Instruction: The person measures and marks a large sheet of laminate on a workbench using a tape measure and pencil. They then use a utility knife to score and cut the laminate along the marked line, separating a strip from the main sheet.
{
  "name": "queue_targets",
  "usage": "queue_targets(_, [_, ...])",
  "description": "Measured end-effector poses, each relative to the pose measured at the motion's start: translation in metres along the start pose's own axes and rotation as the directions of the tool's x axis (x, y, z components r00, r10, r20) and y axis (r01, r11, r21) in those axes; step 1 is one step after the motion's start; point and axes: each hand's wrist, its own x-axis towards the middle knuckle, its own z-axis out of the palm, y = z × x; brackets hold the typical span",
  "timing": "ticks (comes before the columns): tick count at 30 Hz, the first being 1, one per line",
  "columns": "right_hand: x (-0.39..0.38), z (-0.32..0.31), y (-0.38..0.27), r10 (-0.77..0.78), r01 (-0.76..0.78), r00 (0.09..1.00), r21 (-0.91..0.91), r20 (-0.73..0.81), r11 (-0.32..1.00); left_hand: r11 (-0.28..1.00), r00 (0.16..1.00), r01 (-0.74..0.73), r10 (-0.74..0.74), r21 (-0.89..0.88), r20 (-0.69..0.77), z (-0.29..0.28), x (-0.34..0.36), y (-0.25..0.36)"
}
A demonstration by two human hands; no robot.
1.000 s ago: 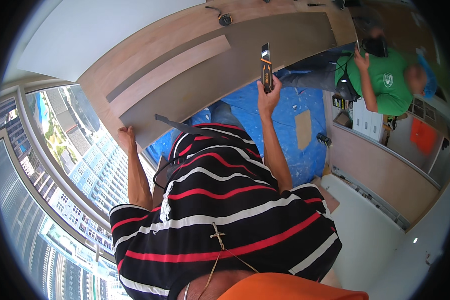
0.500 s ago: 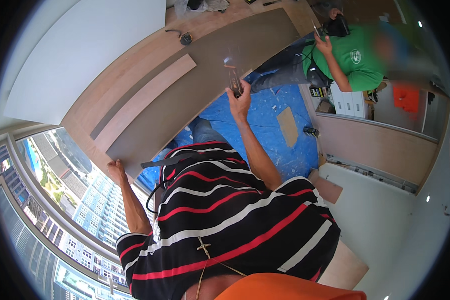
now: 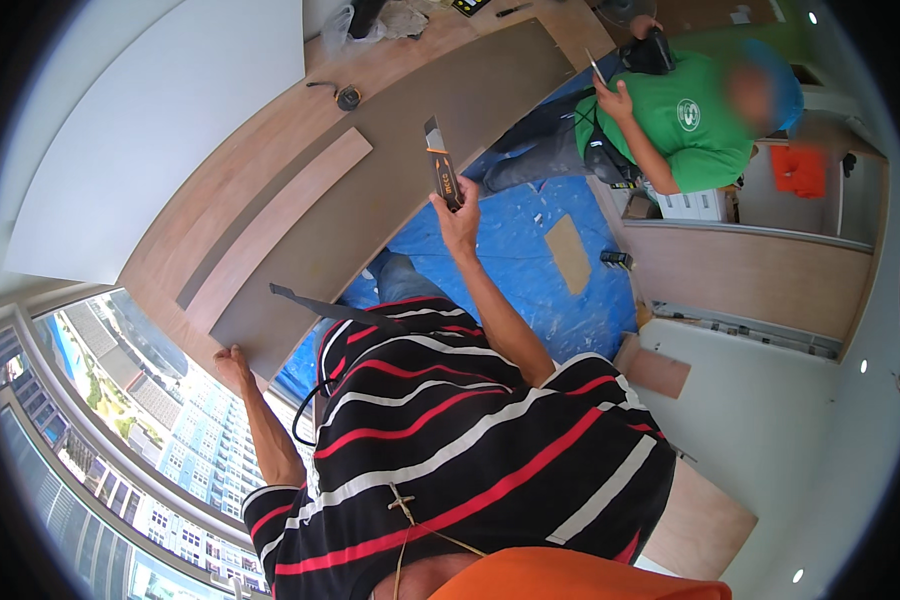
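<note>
My right hand (image 3: 457, 218) grips a black and orange utility knife (image 3: 443, 172), its wide grey blade pointing away from me above the brown panel. This large brown panel (image 3: 470, 95) lies lengthwise before me. At the panel's near left corner, my left hand (image 3: 234, 368) has its fingers curled over the edge. A narrow light wood strip (image 3: 280, 228) rests on the panel along its left part, close to that hand. The knife is apart from both the panel and the strip.
Beyond the panel is a lighter wooden surface (image 3: 205, 175) bearing a tape measure (image 3: 347, 98) and a plastic bag (image 3: 337, 35). A white panel (image 3: 170, 120) stands at the left. At right, a person in a green shirt (image 3: 670, 110) holds tools. Blue sheeting (image 3: 510, 250) covers the floor.
The view has shifted slightly, so the scene sits lower and further left. The knife's blade end, blurred before, is now sharp. A dark strap by my shirt has swung toward the panel.
</note>
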Motion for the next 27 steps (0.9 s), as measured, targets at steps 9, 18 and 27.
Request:
queue_targets(9, [0.015,-0.005,-0.008,0.322,-0.393,0.917,0.390,0.235,0.833,0.996,1.000,-0.004,0.004,0.087,-0.007,-0.001,0.000,0.012])
queue_targets(18, [0.045,-0.009,-0.034,0.198,-0.715,0.693,0.695,0.693,0.069,0.996,0.999,0.044,-0.041,0.083,-0.029,0.001,0.006,0.022])
queue_targets(27, [0.051,-0.005,-0.036,0.106,-0.747,0.660,0.665,0.744,-0.022,0.994,0.999,0.031,-0.031,0.100,0.006,0.000,0.017,0.014])
